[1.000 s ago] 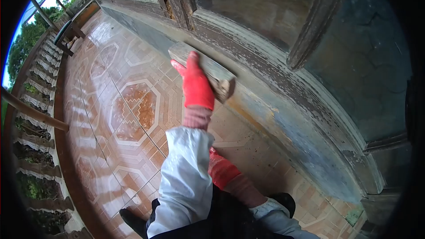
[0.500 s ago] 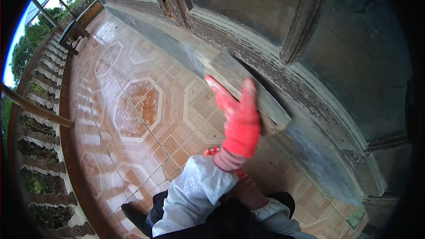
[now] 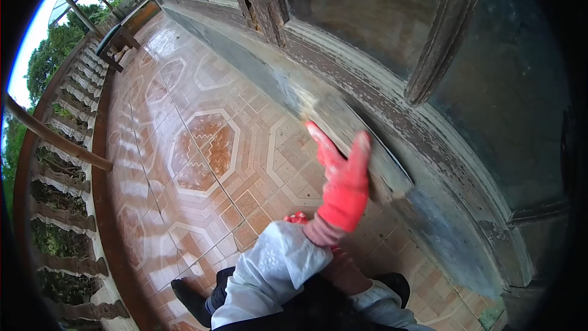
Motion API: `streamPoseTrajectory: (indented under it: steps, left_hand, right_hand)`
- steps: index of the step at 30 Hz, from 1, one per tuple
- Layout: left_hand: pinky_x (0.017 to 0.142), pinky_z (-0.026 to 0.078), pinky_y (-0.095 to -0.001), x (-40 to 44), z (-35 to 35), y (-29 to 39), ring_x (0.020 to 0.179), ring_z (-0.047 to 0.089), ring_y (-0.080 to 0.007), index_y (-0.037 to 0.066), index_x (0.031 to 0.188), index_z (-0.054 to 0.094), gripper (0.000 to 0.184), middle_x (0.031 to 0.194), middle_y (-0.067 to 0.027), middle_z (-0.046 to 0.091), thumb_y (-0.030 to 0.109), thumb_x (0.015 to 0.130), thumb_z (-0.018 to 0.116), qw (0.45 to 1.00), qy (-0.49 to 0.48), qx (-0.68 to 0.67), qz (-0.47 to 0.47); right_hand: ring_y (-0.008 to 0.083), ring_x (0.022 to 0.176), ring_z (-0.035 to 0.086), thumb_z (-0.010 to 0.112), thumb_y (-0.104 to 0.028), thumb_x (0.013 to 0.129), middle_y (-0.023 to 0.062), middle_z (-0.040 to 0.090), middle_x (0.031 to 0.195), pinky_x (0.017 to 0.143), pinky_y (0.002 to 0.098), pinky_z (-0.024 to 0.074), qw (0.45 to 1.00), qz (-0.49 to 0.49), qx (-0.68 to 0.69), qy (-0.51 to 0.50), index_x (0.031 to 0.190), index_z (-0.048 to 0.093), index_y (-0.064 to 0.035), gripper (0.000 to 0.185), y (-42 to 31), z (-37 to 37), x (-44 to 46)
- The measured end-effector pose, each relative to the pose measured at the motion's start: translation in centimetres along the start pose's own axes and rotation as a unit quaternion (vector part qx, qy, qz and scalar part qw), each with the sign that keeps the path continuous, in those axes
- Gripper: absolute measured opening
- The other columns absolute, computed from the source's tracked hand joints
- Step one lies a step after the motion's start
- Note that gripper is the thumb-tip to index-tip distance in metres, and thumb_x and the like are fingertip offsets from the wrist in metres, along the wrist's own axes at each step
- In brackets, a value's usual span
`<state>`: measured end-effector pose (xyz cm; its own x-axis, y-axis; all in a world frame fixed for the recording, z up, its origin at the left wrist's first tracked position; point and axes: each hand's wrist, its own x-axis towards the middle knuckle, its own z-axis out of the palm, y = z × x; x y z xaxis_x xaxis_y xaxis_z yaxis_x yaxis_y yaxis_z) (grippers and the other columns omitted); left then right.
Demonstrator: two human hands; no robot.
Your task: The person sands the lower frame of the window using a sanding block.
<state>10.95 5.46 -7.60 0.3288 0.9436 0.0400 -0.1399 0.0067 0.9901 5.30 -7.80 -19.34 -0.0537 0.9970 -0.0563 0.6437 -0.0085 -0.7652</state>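
Note:
My left hand (image 3: 343,187), in a red rubber glove, grips the near long edge of a worn grey wooden board (image 3: 352,135). Its thumb and a finger lie spread over the board's face. The board leans at a slant along the low wall (image 3: 453,233) beneath the window frame, with a dark gap along its upper edge. My arms cross. Below the left wrist, only a bit of my right hand (image 3: 297,217) shows, in a red glove with white spots. Its fingers are mostly hidden behind the left forearm, so what it holds, if anything, is not visible.
Patterned tiles cover the wet-looking floor (image 3: 202,153). A curved balustrade (image 3: 61,175) runs along the left, with a slanting pole (image 3: 67,144) in front. A dark bench (image 3: 113,43) stands far off. Weathered window frames (image 3: 367,64) with glass line the right. My shoes are below.
The view has shifted slightly, so the scene sits lower and farther right. My left hand keeps its hold on the board, which stays in nearly the same place by the wall.

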Motion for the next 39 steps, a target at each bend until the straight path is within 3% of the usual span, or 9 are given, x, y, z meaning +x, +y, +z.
streamPoseTrajectory:
  steps: [6, 8, 10, 12, 14, 26, 30, 33, 39]
  left_hand:
    - [0.078, 0.051, -0.0449, 20.6, -7.9, -0.8, 0.085, 0.061, -0.0319, 0.004, 0.116, 0.052, 0.046, 0.095, -0.0124, 0.06, 0.035, 0.084, 0.063, 0.938, 0.129, -0.275, -0.169]
    - [0.082, 0.049, -0.0426, 19.1, -7.1, -0.9, 0.09, 0.059, -0.029, 0.004, 0.118, 0.05, 0.049, 0.102, -0.0124, 0.059, 0.037, 0.084, 0.063, 0.959, 0.146, -0.227, -0.083]
    - [0.096, 0.041, -0.0366, 11.7, -4.5, -0.1, 0.109, 0.049, -0.0245, 0.005, 0.148, 0.01, 0.088, 0.124, -0.0156, 0.046, 0.04, 0.088, 0.063, 0.974, 0.037, -0.218, -0.036]
    - [0.108, 0.028, -0.0338, 3.8, -1.1, -3.2, 0.124, 0.038, -0.0246, 0.003, 0.149, -0.012, 0.101, 0.141, -0.0171, 0.033, 0.035, 0.09, 0.063, 0.997, 0.036, -0.063, 0.006]
    - [0.11, 0.026, -0.0388, -4.9, 2.1, -8.3, 0.128, 0.033, -0.0348, -0.002, 0.148, -0.008, 0.1, 0.145, -0.0295, 0.02, 0.036, 0.089, 0.063, 0.99, 0.027, 0.118, 0.068]
    - [0.091, 0.044, -0.0375, 10.5, -3.5, 0.5, 0.102, 0.053, -0.0255, 0.006, 0.146, 0.014, 0.087, 0.119, -0.016, 0.052, 0.04, 0.086, 0.066, 0.978, 0.035, -0.207, -0.007]
    - [0.111, 0.023, -0.0362, -4.5, 1.8, -2.1, 0.134, 0.027, -0.029, 0.001, 0.148, -0.014, 0.108, 0.151, -0.0223, 0.015, 0.036, 0.086, 0.067, 0.972, -0.023, 0.184, 0.146]
    - [0.112, 0.021, -0.0365, -4.2, 2.0, -0.4, 0.137, 0.023, -0.0287, -0.002, 0.147, -0.014, 0.109, 0.152, -0.0228, 0.011, 0.036, 0.086, 0.068, 0.995, -0.016, 0.074, 0.059]
    - [0.093, 0.044, -0.038, 13.7, -6.0, 0.4, 0.107, 0.052, -0.0247, 0.006, 0.15, -0.003, 0.097, 0.127, -0.0185, 0.047, 0.041, 0.087, 0.062, 0.984, 0.017, -0.165, -0.062]
  right_hand:
    - [0.0365, 0.101, 0.06, 0.055, -0.03, 0.087, 0.024, 0.061, 0.109, 0.093, 0.0393, 0.0448, 0.958, -0.06, -0.279, 0.029, 0.118, 0.054, 0.0056, 0.047, 0.7, 3.8, 7.3]
    - [0.0361, 0.106, 0.058, 0.056, -0.034, 0.088, 0.0225, 0.06, 0.115, 0.095, 0.0399, 0.0441, 0.921, -0.085, -0.379, -0.034, 0.12, 0.054, 0.0024, 0.048, -1.0, 1.5, 7.6]
    - [0.0357, 0.111, 0.056, 0.056, -0.036, 0.09, 0.0212, 0.059, 0.12, 0.097, 0.0403, 0.0438, 0.872, -0.125, -0.467, -0.08, 0.122, 0.054, -0.0002, 0.048, -2.7, -2.0, 6.6]
    - [0.0297, 0.133, 0.04, 0.05, -0.023, 0.092, 0.0163, 0.047, 0.138, 0.114, 0.0389, 0.026, 0.967, 0.136, 0.107, -0.19, 0.137, 0.046, -0.0061, 0.048, -1.3, -0.7, 3.0]
    - [0.0268, 0.133, 0.039, 0.051, -0.031, 0.094, 0.0117, 0.044, 0.141, 0.113, 0.0394, 0.0277, 0.956, 0.008, 0.288, 0.057, 0.139, 0.043, -0.0131, 0.049, 2.4, 3.0, -4.4]
    - [0.028, 0.102, 0.06, 0.054, -0.025, 0.087, 0.0111, 0.063, 0.106, 0.092, 0.0404, 0.0452, 0.988, -0.071, -0.133, 0.045, 0.11, 0.061, -0.0091, 0.029, -4.7, -5.1, 5.9]
    - [0.0291, 0.104, 0.06, 0.053, -0.023, 0.087, 0.0118, 0.063, 0.108, 0.094, 0.0423, 0.0445, 0.997, -0.057, -0.029, 0.037, 0.111, 0.061, -0.0078, 0.029, -1.4, -2.0, 4.7]
    - [0.0299, 0.104, 0.059, 0.052, -0.022, 0.086, 0.0124, 0.063, 0.109, 0.096, 0.0437, 0.0439, 0.998, -0.042, 0.023, 0.03, 0.111, 0.06, -0.0068, 0.03, -0.4, -1.0, 2.4]
    - [0.0325, 0.098, 0.06, 0.052, -0.021, 0.085, 0.0129, 0.064, 0.101, 0.092, 0.0447, 0.0458, 0.948, -0.127, -0.275, -0.099, 0.103, 0.062, -0.0062, 0.025, -2.3, 0.2, 5.3]
